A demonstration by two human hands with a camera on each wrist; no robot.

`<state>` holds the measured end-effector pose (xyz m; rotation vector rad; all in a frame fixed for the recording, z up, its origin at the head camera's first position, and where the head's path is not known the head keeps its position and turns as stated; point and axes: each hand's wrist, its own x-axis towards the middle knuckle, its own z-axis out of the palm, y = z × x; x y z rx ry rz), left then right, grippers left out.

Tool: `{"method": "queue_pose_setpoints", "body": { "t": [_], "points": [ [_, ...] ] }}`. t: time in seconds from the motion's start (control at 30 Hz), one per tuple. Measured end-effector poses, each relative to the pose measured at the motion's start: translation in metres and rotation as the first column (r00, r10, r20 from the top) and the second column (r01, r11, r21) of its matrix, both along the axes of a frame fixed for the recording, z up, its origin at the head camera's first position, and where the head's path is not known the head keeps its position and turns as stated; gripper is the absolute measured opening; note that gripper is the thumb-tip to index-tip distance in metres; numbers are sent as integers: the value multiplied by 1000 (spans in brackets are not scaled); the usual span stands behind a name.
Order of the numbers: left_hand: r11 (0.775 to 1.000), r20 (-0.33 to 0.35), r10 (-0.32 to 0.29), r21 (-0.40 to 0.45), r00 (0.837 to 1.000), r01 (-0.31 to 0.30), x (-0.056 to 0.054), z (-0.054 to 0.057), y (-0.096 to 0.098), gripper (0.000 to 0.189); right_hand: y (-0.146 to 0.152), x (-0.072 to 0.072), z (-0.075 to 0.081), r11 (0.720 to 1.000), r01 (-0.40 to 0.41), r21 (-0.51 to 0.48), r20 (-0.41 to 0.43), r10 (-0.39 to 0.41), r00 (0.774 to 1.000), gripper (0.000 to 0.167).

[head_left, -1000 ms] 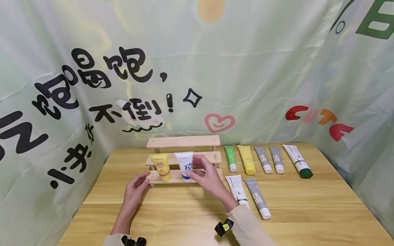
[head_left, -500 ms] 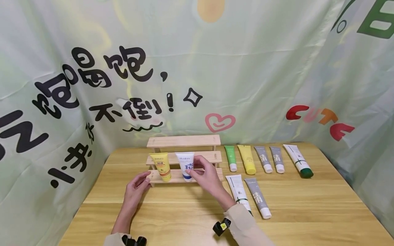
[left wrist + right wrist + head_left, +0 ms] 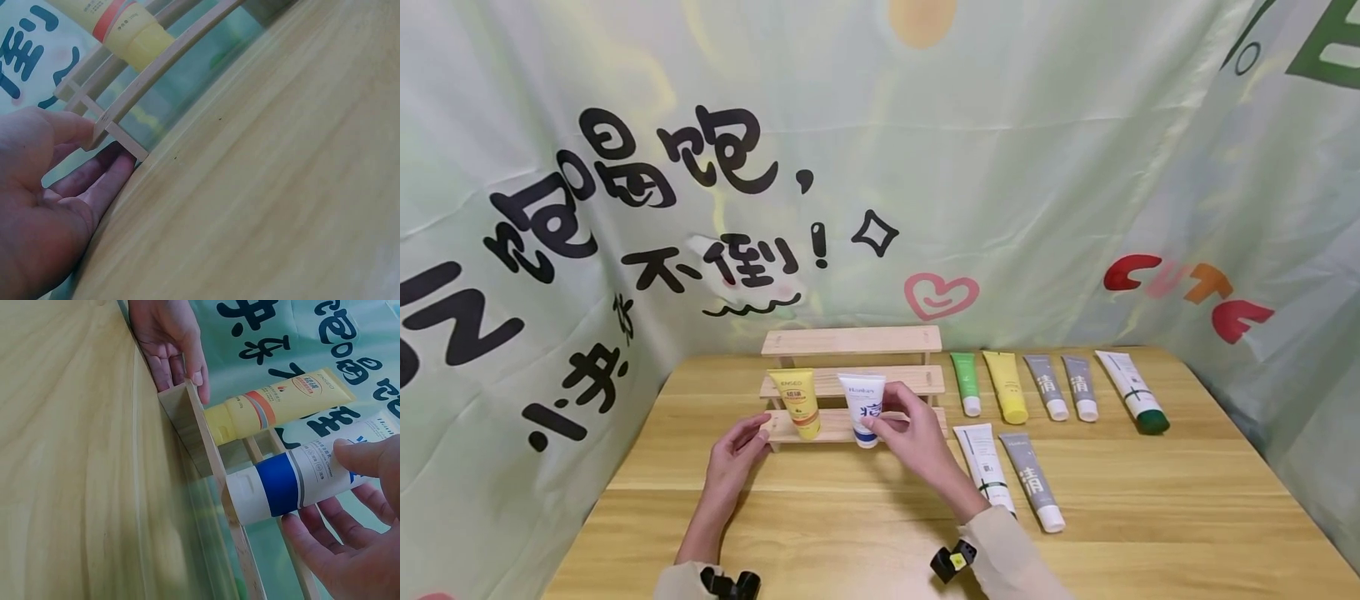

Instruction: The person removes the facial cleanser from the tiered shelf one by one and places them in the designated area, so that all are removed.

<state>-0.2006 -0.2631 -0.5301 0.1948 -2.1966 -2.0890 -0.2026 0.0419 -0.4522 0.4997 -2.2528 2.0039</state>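
Note:
A three-tier wooden stand stands at the back of the table. On its lowest step a yellow tube stands upright on its cap. My right hand pinches a white tube with a blue band between thumb and fingers, cap down. In the right wrist view, the white tube's cap overlaps the lowest step's front edge. My left hand holds the left end of that step, thumb on its corner and the other fingers by the leg, close to the tabletop.
Right of the stand lie a green tube, a yellow tube, two small grey tubes and a white tube with green cap. Nearer are another white tube and a grey tube. A printed curtain hangs behind.
The right hand has shifted the white tube slightly right and toward the lowest step's front edge. The left hand stays at the stand's end. The head view has shifted a little.

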Motion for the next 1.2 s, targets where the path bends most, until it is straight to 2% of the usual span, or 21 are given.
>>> {"method": "queue_pose_setpoints", "body": {
  "t": [0.67, 0.97, 1.2],
  "points": [
    [1000, -11, -5, 12, 1000, 5, 0, 0, -1, 38, 24, 13, 4, 998, 25, 55, 6, -26, 1000, 30],
    [1000, -6, -9, 5, 1000, 9, 0, 0, 0, 38, 42, 21, 10, 999, 8, 46, -38, -6, 999, 28],
    [1000, 1, -7, -4, 1000, 7, 0, 0, 0, 38, 60, 25, 12, 994, 57, 96, -90, -48, 995, 31]
  ]
}}
